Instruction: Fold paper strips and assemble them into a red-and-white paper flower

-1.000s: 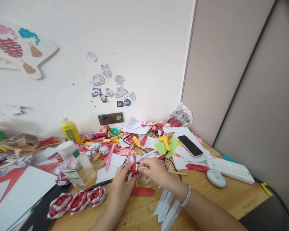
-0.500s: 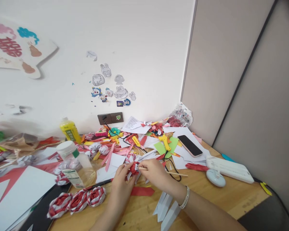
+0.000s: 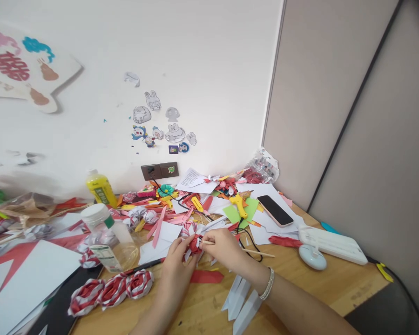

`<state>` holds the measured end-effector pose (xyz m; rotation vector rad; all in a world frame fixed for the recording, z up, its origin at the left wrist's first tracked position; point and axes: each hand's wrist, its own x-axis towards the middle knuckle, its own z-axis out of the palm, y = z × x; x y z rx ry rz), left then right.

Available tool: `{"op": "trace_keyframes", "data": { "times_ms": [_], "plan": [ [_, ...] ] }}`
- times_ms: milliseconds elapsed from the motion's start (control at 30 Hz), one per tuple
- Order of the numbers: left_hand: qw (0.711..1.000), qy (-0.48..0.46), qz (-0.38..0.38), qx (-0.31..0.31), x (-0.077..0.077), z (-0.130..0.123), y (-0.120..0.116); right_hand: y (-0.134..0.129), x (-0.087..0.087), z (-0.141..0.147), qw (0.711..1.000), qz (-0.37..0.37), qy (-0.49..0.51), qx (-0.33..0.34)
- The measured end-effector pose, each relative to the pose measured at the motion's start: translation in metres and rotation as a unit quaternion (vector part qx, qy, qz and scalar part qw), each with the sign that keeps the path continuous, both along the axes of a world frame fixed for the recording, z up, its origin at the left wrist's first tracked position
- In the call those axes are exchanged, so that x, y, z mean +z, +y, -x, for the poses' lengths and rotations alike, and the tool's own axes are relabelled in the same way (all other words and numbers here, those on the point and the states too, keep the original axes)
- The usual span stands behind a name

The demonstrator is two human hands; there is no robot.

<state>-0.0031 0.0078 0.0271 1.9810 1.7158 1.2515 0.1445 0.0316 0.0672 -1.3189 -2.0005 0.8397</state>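
Near the middle of the table, my left hand [image 3: 177, 260] is closed on a small red and white folded paper piece [image 3: 195, 244]. My right hand [image 3: 220, 249] pinches a thin wooden stick [image 3: 208, 242], whose tip meets the paper piece. The stick's other end sticks out behind my right hand. Just below the hands lies a red paper strip [image 3: 206, 277]. White folded strips [image 3: 238, 298] rest beside my right wrist. Three red and white paper rosettes [image 3: 113, 291] stand in a row left of my left hand.
A clear jar [image 3: 106, 237] and a yellow bottle [image 3: 102, 188] stand at the left. Paper scraps and a yellow glue gun [image 3: 239, 205] lie behind the hands. At the right are a phone [image 3: 275, 211], a mouse [image 3: 312, 257] and a white power strip [image 3: 338, 244].
Both hands keep nearly the same place and hold. The stick in my right hand has shifted slightly to the right, and the view has moved a little.
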Motion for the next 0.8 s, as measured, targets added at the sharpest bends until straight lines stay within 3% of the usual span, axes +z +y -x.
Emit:
{"op": "trace_keyframes", "data": {
  "times_ms": [433, 800],
  "plan": [
    [1.000, -0.012, 0.016, 0.008, -0.001, 0.003, 0.002, 0.000, -0.002, 0.001, 0.998, -0.037, -0.038, 0.021],
    [1.000, -0.005, 0.018, -0.007, 0.001, 0.000, -0.002, 0.011, -0.011, -0.003, 0.997, 0.025, 0.048, 0.050]
  ]
}}
